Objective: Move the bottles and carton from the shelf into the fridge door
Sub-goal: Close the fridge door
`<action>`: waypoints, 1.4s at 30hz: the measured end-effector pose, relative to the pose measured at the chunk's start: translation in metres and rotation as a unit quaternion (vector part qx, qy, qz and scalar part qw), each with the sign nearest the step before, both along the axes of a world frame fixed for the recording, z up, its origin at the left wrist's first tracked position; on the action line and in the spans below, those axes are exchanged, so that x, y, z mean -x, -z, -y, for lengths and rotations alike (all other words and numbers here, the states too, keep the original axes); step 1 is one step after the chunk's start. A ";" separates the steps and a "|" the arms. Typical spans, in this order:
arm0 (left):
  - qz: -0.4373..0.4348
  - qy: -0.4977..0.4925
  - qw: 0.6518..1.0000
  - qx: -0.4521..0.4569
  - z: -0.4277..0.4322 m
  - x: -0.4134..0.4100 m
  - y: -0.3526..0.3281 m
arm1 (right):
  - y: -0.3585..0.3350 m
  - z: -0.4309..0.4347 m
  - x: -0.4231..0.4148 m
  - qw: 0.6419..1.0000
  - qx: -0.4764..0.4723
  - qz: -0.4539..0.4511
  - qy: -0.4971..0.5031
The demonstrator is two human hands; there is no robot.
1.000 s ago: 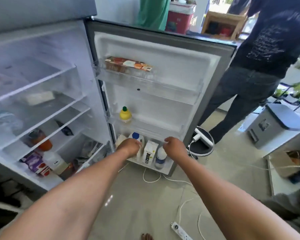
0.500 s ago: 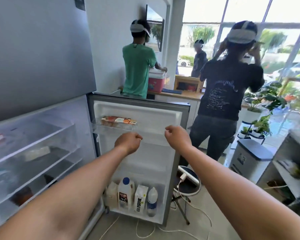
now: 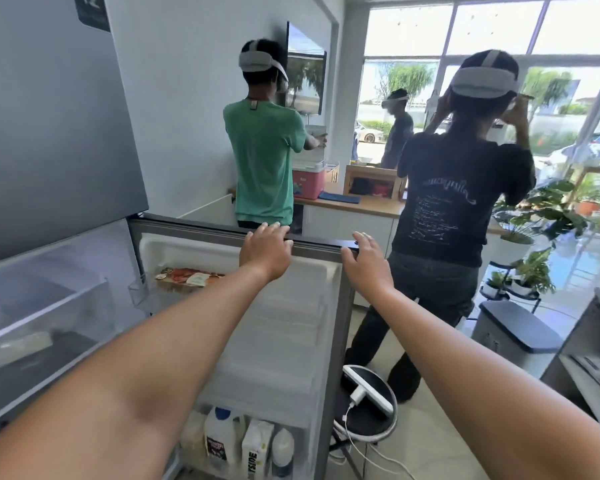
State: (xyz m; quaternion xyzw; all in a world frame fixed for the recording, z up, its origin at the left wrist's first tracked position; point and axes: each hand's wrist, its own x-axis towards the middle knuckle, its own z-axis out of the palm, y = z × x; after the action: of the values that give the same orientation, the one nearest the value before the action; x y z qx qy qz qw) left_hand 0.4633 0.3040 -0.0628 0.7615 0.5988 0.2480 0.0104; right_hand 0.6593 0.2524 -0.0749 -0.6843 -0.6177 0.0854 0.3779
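Since the bottles (image 3: 219,436) and the carton (image 3: 256,448) already stand in the door bin far below your fingers, both your left hand (image 3: 265,252) and right hand (image 3: 364,261) rest with loose, spread fingers on the door's top edge (image 3: 319,244), so I judge only the closing remains.

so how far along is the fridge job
Looks nearly done: the blue-capped jug, carton and small bottle stand in the door's bottom bin. Left hand and right hand rest on the door's top edge, holding nothing. Probably only closing remains.
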 end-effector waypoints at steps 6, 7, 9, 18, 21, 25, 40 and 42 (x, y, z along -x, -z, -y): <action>-0.039 -0.014 0.999 -0.008 -0.013 -0.007 0.019 | 0.014 -0.018 -0.006 0.998 -0.038 -0.050 -0.021; -0.043 -0.014 0.999 -0.012 -0.012 -0.006 0.021 | 0.015 -0.018 -0.005 0.997 -0.049 -0.053 -0.018; -0.045 -0.014 0.999 -0.011 -0.009 -0.006 0.022 | 0.018 -0.016 -0.001 0.997 -0.067 -0.050 -0.009; -0.004 -0.009 0.999 -0.037 0.041 0.021 0.021 | 0.009 0.024 0.012 0.978 -0.100 -0.184 -0.006; -0.005 -0.004 0.999 -0.045 0.074 0.046 0.016 | -0.002 0.047 0.022 0.953 -0.053 -0.294 -0.045; -0.015 0.002 0.999 -0.030 0.111 0.084 0.009 | -0.002 0.072 0.055 0.947 0.006 -0.289 -0.139; -0.146 -0.093 0.982 0.071 0.245 0.230 -0.030 | 0.016 0.101 0.263 0.928 0.020 0.058 -0.368; -0.152 -0.125 0.976 0.094 0.262 0.248 -0.033 | 0.017 0.100 0.290 0.914 0.004 0.116 -0.389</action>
State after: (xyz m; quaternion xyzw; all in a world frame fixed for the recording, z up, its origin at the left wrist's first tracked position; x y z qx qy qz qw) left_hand 0.2149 0.0425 -0.0294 0.7050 0.7045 0.0707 -0.0402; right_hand 0.3689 0.1525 -0.0914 -0.3969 -0.8741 0.1479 0.2378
